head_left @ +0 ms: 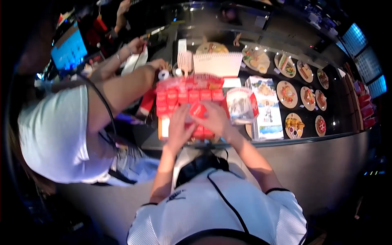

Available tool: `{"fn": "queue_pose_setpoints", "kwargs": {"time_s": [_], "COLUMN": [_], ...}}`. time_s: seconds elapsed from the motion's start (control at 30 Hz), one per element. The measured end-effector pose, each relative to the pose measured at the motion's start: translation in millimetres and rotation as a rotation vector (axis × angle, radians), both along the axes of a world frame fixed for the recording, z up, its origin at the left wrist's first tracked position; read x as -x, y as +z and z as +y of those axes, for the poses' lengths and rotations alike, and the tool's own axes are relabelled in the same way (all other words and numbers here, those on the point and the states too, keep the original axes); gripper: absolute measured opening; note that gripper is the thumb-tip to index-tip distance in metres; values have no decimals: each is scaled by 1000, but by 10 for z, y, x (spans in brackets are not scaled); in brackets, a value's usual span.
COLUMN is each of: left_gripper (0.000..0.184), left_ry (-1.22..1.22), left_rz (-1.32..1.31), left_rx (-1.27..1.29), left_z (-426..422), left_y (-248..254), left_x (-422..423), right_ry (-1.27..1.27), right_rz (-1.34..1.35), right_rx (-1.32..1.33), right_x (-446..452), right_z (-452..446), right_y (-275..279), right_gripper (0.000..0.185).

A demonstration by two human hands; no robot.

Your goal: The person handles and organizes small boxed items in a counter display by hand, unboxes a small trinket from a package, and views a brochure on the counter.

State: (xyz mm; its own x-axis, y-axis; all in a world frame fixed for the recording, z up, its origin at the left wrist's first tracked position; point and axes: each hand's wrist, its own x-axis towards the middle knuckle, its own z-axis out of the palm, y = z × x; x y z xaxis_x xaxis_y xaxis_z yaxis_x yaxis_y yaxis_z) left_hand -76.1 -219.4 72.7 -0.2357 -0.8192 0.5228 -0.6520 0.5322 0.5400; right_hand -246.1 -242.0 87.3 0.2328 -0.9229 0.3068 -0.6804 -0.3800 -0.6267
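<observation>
A small red box [197,109] with white lettering sits between my two hands, above rows of similar red boxes [183,97]. My right hand [216,119] is closed on it from the right, with the fingers bent over its edge. From the left, my left hand [179,125] grips its side, fingertips against the box and thumb lower down. The boxes stand packed side by side on the counter, and my hands hide part of the nearest rows. Right of them is a clear round-looking package [241,105] with a red edge, its contents unclear.
Printed booklets [267,108] lie on the right, beside several plates of food [287,94] under glass. A blank spiral calendar [217,64] and a pink paddle-shaped item [185,62] stand behind the boxes. A person in a white shirt [55,130] reaches in at my left, near a lit screen [69,49].
</observation>
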Motion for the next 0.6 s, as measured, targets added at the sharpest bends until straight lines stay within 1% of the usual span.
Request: {"fn": "queue_pose_setpoints", "kwargs": {"time_s": [0.07,0.1,0.2,0.23,0.27,0.3,0.37,0.4,0.47,0.5,0.53,0.6], "left_gripper": [60,59,57,54,55,56,54,53,52,52,52,52], "left_ry": [22,35,79,89,55,85,139,95,171,239,267,203], "left_rz": [72,99,295,348,492,500,558,634,548,399,216,311], "left_rx": [-71,-42,-352,-379,-396,-432,-538,-449,-458,-404,-310,-362], "left_z": [-88,-107,-136,-150,-190,-222,-251,-284,-218,-239,-235,-284], "left_y": [-72,-70,-26,53,2,-48,54,-71,89,-1,65,92], "left_x": [81,119,129,149,148,123,125,108,123,85,108,150], "right_ry": [-33,-20,64,117,133,150,205,236,290,299,316,351], "right_rz": [-69,-68,30,-8,-23,-38,-117,-122,-141,-191,-181,-159], "right_rx": [-5,-72,-62,-61,-81,-108,-155,-178,-231,-249,-261,-283], "right_x": [-19,-8,45,83,130,193,351,462,711,809,901,1064], "right_z": [-24,-31,-33,-10,5,33,24,25,101,140,157,173], "right_y": [50,43,-17,6,45,78,17,14,59,118,149,190], "right_gripper": [56,59,64,64,63,63,59,58,55,48,46,42]}}
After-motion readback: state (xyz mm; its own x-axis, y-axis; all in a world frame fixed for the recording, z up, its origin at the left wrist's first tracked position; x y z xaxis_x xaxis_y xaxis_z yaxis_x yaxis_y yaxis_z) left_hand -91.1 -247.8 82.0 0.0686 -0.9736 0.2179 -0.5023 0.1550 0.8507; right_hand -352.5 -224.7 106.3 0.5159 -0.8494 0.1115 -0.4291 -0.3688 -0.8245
